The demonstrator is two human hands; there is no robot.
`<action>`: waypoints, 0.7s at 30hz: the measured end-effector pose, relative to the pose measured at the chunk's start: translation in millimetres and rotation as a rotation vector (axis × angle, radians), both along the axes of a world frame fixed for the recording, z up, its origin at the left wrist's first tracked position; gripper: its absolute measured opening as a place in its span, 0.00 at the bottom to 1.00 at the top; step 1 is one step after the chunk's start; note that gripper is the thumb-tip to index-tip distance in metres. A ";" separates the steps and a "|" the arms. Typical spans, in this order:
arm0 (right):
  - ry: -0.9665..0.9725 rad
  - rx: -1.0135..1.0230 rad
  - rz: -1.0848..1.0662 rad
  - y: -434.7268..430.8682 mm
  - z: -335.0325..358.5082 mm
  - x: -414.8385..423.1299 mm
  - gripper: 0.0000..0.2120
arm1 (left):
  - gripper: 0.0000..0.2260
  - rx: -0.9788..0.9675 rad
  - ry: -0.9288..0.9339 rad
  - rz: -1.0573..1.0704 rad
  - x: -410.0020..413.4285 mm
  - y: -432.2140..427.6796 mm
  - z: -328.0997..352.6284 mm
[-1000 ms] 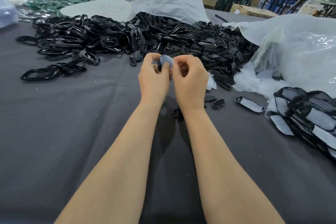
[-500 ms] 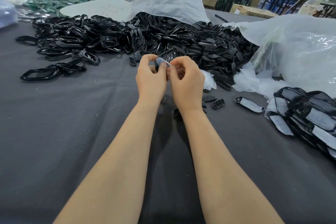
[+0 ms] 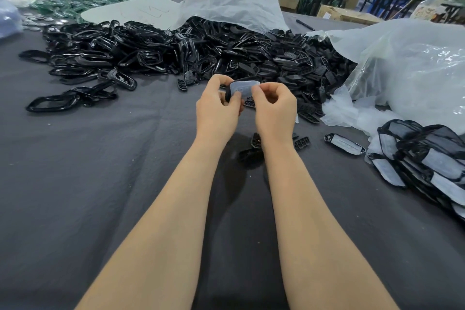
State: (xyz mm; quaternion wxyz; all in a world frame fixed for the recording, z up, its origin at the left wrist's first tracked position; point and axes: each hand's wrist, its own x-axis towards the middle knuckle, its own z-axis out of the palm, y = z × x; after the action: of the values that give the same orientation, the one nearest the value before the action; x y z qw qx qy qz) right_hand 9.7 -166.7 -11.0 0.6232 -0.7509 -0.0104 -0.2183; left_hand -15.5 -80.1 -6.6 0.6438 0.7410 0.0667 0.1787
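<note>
Grey-clothed workbench (image 3: 100, 171), head view: just before the far pile of black parts (image 3: 176, 53), our left hand (image 3: 217, 108) is gripping a black shell (image 3: 228, 93) while our right hand (image 3: 275, 106) is pinching a translucent pad (image 3: 244, 87) onto it. We are judging that aligning the edges first, then pressing evenly, seats it best.

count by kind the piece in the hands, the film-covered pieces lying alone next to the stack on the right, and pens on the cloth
black part with pale film, held between left hand and right hand: 1
film-covered piece lying alone, left of the stack: 1
black pen near the far side of the cloth: 1
total: 3
</note>
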 end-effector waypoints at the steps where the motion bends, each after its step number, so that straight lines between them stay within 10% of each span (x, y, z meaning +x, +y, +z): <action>1: 0.028 0.024 0.000 -0.7 -0.2 1.3 0.01 | 0.13 0.013 0.003 -0.008 -0.5 -0.3 0.5; 21: 0.235 0.363 0.166 -6.8 3.5 8.6 0.04 | 0.11 0.032 0.018 -0.008 2.6 0.7 -2.8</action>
State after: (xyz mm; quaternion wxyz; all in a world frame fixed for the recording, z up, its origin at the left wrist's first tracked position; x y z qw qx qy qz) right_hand 18.3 -173.5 -7.4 0.7607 -0.6434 0.0398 -0.0755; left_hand -12.8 -79.4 -9.3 0.6321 0.7529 0.0667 0.1705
